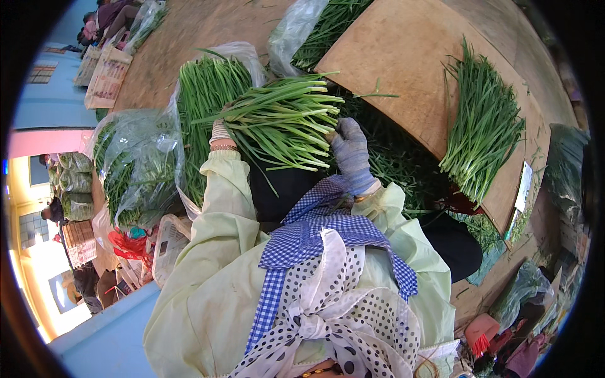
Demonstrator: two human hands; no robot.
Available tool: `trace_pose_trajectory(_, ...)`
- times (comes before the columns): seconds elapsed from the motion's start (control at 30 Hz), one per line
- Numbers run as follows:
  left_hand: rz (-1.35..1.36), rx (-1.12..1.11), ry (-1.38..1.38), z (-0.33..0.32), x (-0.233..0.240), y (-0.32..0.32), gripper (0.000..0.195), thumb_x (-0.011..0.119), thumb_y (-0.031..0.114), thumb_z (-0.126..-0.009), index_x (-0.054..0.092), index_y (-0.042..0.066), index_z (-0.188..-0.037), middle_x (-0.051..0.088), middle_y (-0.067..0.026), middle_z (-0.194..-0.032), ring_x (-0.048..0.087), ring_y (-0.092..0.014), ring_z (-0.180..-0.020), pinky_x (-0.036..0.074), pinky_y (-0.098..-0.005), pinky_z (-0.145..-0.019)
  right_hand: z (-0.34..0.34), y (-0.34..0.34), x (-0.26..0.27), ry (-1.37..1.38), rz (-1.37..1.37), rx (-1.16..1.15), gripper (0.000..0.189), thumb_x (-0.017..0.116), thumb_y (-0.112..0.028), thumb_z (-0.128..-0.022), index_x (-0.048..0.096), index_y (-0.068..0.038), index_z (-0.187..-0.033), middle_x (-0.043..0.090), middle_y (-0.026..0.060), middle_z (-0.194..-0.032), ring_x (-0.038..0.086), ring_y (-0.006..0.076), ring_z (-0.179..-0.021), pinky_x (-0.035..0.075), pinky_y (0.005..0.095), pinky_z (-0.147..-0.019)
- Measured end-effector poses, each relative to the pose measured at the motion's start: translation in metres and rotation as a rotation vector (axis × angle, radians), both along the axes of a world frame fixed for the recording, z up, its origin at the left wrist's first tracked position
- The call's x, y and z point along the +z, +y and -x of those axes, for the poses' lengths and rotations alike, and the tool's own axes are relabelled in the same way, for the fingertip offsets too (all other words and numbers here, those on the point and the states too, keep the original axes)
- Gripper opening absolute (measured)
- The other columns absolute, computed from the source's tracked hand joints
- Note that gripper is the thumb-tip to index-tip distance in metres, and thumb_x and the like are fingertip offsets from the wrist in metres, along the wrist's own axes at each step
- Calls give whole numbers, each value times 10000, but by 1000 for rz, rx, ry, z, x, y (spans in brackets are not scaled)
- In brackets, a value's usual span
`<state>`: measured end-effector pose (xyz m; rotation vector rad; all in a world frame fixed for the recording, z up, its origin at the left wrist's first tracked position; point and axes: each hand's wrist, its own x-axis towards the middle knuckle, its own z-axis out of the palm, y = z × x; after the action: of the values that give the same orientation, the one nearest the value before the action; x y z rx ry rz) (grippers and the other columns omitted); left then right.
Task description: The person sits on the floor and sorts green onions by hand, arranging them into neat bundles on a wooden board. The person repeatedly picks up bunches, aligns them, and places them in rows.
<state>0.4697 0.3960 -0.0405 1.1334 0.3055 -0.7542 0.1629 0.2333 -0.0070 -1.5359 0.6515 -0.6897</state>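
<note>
A bunch of long green leafy stalks, apparently garlic chives (pixel 288 118), lies sideways before me, its pale cut ends to the right. My left hand (pixel 224 125), in a striped glove, is shut around the leafy side of the bunch; the leaves hide most of its fingers. At the pale ends is my right hand (pixel 350 153), in a grey-blue glove; its fingertips are partly hidden, so its hold is unclear. Just left of the held bunch, a stack of similar stalks (pixel 208 90) stands in clear plastic. Another loose bunch (pixel 484 123) rests on the brown board at the right.
A brown board (pixel 392 56) spans the upper right. Loose dark leaves (pixel 397 160) lie beneath its near edge. To the left are a plastic bag of greens (pixel 142 165), a red bag (pixel 130 245) and a white plastic basket (pixel 168 243). People sit at the far upper left.
</note>
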Motion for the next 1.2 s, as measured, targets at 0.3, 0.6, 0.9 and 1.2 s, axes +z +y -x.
trace_pose_trajectory(0.3,-25,-92,-16,-7,-9,3,307,596,307,-874,626,47,-1035,667,-124,-940,637,-298,-775,560,-453,-708,60,-27,49,-89,-247,78,222,556,-174,-895,644,-5,-1009,608,39,-947,529,103,-903,399,223,-851)
trace_pose_trajectory(0.6,-11,-4,-90,-15,-25,12,322,612,310,-874,624,40,-1048,658,-118,-1001,622,-283,-852,544,-454,-743,134,-45,-27,1329,608,56,258,647,-278,-791,631,-62,-931,640,102,-951,618,264,-874,483,375,-751)
trace_pose_trajectory(0.9,-210,44,-130,11,19,-8,307,509,256,-933,600,23,-1112,651,-121,-1059,621,-280,-920,519,-414,-847,2,-42,69,237,822,10,260,668,-132,-766,659,-67,-1017,651,130,-913,608,296,-884,473,355,-764)
trace_pose_trajectory(1.2,-53,-21,-14,-19,-19,10,294,539,279,-901,626,43,-1053,659,-144,-1010,631,-327,-837,557,-490,-701,56,-54,50,307,510,-400,123,654,-170,-791,647,-48,-785,618,132,-725,602,316,-699,466,393,-660)
